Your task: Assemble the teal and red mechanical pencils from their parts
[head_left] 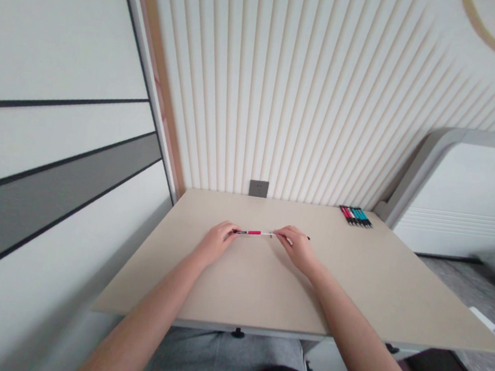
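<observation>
Above the middle of the desk, a slim pen (254, 233) lies roughly level between my two hands. Its left end is black, its middle is red, and a thin white section runs toward the right. My left hand (220, 239) is closed, with the fingertips pinching the black end. At the other side my right hand (297, 244) is closed too, thumb and fingers pinching the white end. A small dark tip (308, 238) pokes out past the right hand's knuckles; whether it belongs to the same pen is hidden by the fingers.
A row of several pens (355, 216), red, white and teal with black ends, lies at the desk's back right. The beige desk (243, 293) meets a ribbed wall with a dark socket (258, 188). A white cabinet (69, 206) stands left, a bed (477, 183) right.
</observation>
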A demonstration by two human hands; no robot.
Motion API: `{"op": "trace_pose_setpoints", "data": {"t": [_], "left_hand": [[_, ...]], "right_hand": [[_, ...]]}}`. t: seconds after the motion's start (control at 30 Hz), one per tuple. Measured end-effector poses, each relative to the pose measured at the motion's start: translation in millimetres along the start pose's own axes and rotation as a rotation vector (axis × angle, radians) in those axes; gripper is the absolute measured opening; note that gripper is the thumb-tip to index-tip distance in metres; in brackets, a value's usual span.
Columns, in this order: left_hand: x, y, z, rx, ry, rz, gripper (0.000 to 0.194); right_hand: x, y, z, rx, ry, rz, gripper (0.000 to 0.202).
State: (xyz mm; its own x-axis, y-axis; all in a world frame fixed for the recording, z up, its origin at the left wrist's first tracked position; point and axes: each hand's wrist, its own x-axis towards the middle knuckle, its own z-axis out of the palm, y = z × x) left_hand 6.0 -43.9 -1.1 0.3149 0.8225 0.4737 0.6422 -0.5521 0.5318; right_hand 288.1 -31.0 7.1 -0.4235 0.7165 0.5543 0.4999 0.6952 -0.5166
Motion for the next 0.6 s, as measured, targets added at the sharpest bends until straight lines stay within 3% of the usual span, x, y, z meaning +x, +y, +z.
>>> {"op": "trace_pose_setpoints", "data": {"t": [0.17,0.6], "left_hand": [[0,3,-0.7,0.003,-0.024,0.009,0.016],[-1,-3,-2.0,0.035,0.053,-0.031,0.014]], "right_hand": [[0,-5,5,0.012,-0.014,-0.026,0.027],[1,7,-3,-0.081,0.082,0.066,0.026]]}}
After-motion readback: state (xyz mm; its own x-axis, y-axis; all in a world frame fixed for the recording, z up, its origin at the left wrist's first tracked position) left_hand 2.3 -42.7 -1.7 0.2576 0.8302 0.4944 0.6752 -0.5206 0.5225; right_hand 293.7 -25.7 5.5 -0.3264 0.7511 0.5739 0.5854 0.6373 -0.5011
